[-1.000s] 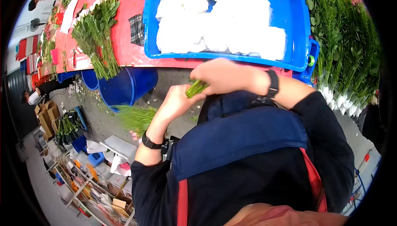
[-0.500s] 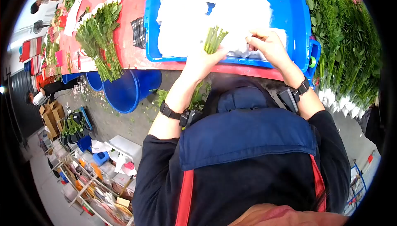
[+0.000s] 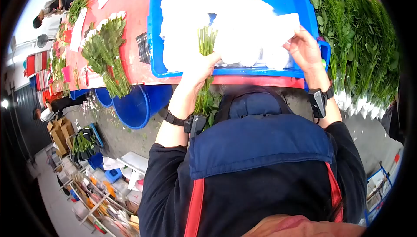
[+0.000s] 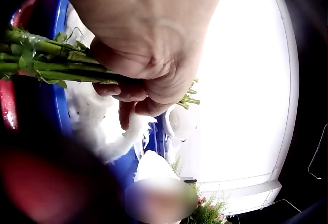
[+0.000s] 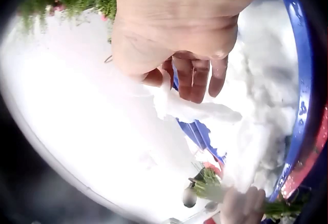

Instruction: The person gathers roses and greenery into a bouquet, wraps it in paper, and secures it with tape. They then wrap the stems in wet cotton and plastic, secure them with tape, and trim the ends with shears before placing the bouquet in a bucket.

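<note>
The left hand [image 3: 197,70] grips a bundle of green stems [image 3: 206,41], cut ends up over the blue tray [image 3: 153,54], leaves hanging below the wrist. In the left wrist view the fingers of the left hand [image 4: 148,54] curl round the stems [image 4: 56,60]. At the tray's right side the right hand [image 3: 305,50] pinches a piece of white, wet-looking material [image 3: 284,24]. The right wrist view shows thumb and fingers of the right hand [image 5: 179,39] on a thin white piece [image 5: 171,103]. More white material [image 3: 186,11] fills much of the tray.
Pale roses with long stems [image 3: 104,57] lie on the red table [image 3: 134,2] at left, beside a plaid cloth [image 3: 142,48]. Many leafy stems with white-wrapped ends [image 3: 352,41] lie at right. Blue buckets [image 3: 132,109] stand below the table's edge. Other people are at far left.
Both hands came apart and moved over the tray. The left hand now holds the stems upright, and the right hand has moved right and lifted a white piece.
</note>
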`<state>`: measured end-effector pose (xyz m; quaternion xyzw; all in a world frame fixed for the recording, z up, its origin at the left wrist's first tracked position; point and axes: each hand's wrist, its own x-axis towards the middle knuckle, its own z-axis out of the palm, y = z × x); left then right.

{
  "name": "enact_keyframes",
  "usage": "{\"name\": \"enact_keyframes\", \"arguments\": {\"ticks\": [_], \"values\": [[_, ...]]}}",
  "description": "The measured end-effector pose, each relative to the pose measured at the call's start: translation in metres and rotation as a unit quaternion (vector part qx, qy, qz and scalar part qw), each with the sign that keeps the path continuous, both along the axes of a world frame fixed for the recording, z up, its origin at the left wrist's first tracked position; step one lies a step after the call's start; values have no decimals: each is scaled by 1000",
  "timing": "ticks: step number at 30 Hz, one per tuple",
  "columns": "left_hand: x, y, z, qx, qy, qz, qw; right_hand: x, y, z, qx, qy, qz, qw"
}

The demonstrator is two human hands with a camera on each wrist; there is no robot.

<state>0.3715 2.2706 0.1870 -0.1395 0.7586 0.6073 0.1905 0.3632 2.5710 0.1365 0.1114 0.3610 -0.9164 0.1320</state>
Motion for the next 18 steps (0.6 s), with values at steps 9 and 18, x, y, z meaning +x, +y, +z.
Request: {"name": "enact_keyframes", "arguments": {"ticks": [9,18], "values": [[10,4,1,29,0,-9,1000,-3,-19,10,183,71,9,980],[17,10,5,34,-24,-31,999,10,-85,12,482,292,79,822]]}}
